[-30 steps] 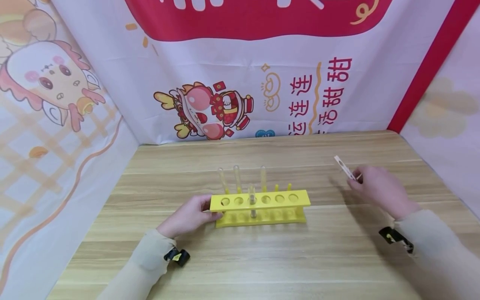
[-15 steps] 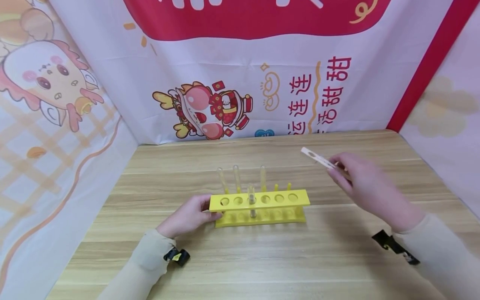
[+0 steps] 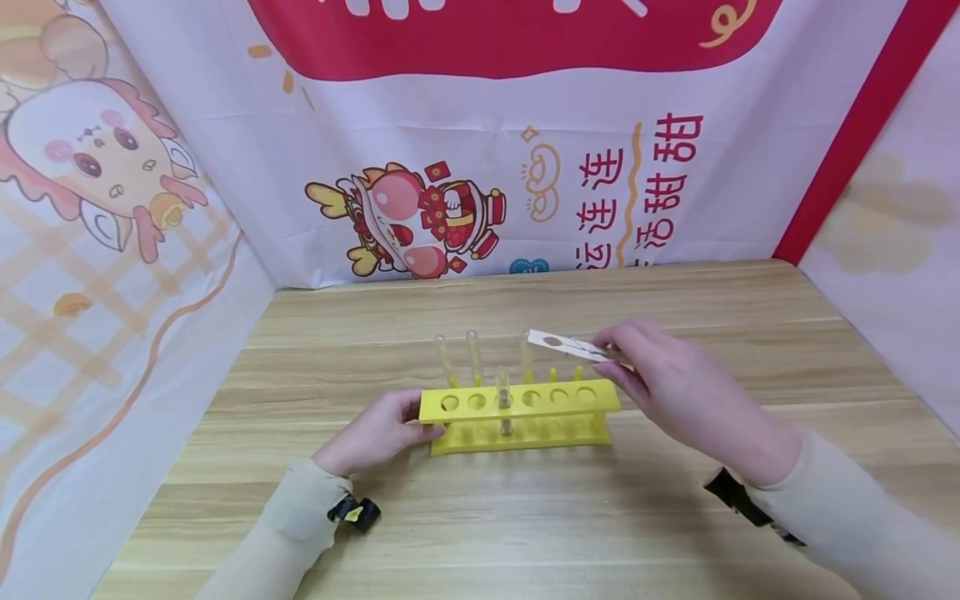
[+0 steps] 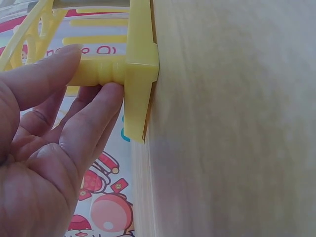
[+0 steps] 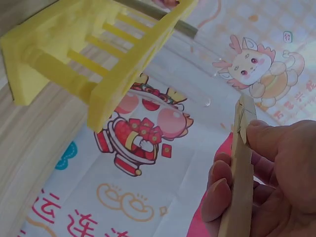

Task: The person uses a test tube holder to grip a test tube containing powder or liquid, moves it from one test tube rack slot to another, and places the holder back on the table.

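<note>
Two 连 (image 3: 602, 172) on cloth (image 3: 258, 179); left fingers (image 4: 91, 118) grip rack (image 3: 540, 408), right fingers (image 5: 217, 197) pinch wooden clip (image 3: 576, 345).

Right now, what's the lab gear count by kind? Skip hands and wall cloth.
yellow rack: 1
glass tubes on the rack's rear pegs: 3
glass tube in a rack hole: 1
wooden clamp: 1
Total: 6

The rack (image 3: 517, 403) looks smooth plastic, the clamp (image 5: 241, 160) matt wood, the tubes (image 3: 475, 354) glassy.
</note>
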Demonstrator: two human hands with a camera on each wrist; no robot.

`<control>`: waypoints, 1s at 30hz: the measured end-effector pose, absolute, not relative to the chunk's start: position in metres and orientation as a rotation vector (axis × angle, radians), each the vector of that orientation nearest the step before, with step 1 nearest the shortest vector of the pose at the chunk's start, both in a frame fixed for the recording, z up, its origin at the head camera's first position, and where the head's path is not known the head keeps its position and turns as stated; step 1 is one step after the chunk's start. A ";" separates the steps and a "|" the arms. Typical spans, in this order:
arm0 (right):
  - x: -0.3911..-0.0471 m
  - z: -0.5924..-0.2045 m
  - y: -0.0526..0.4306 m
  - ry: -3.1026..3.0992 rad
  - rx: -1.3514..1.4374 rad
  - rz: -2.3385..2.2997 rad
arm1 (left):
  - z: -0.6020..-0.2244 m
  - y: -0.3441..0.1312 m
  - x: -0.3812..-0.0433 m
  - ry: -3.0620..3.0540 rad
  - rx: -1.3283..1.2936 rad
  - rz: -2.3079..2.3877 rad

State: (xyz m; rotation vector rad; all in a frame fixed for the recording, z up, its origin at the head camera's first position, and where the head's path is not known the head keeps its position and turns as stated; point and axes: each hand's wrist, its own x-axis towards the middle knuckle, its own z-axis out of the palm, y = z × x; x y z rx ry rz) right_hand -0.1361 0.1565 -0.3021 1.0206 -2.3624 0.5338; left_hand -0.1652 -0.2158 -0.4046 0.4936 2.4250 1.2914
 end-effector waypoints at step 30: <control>-0.140 -0.299 0.124 -2.404 0.927 0.517 | -0.404 -0.215 -0.164 2.432 0.506 1.289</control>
